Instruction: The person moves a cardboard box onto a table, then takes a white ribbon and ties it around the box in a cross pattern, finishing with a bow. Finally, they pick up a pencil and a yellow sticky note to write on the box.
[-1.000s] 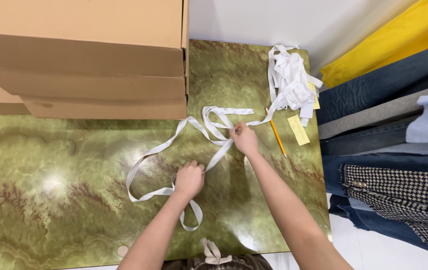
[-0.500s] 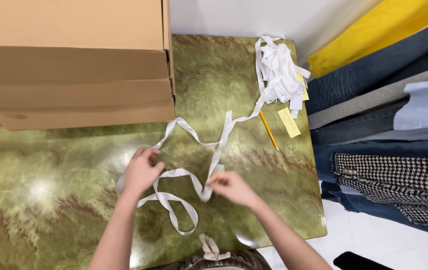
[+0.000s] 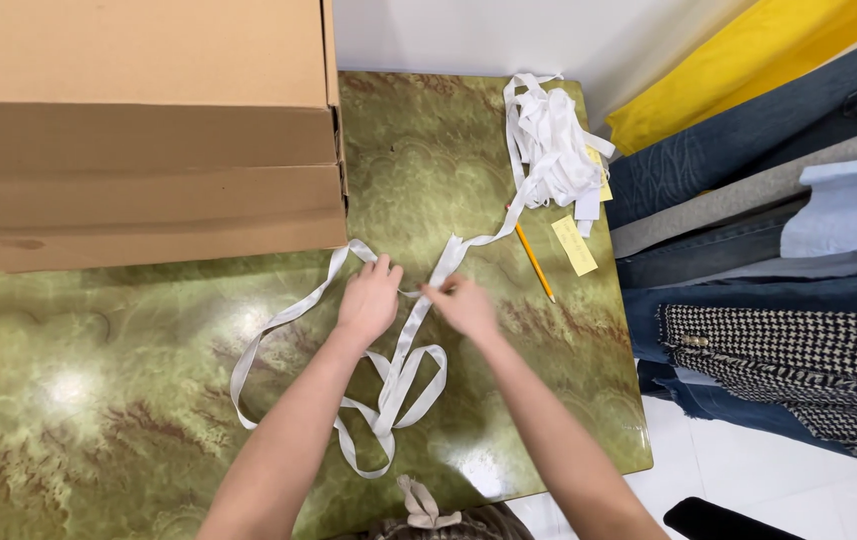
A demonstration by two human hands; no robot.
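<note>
A long white ribbon [image 3: 289,318] lies in loops on the green marble table [image 3: 99,400] and runs up to a heap of white ribbon [image 3: 549,150] at the far right corner. My left hand [image 3: 371,300] and my right hand [image 3: 459,303] meet at the middle of the table. Each pinches the ribbon, and a short stretch spans between their fingertips. Below the hands more loops of the same ribbon [image 3: 399,400] rest flat on the marble.
Stacked cardboard boxes [image 3: 139,130] fill the far left of the table. A yellow pencil [image 3: 534,262] and a yellow paper tag [image 3: 575,245] lie near the right edge. Folded clothes, denim and a checked fabric [image 3: 789,350] hang or lie to the right of the table.
Both hands moved up the table and came together. The left hand shifted right from the left loop, the right hand moved up from the lower loops, and the ribbon loops were rearranged.
</note>
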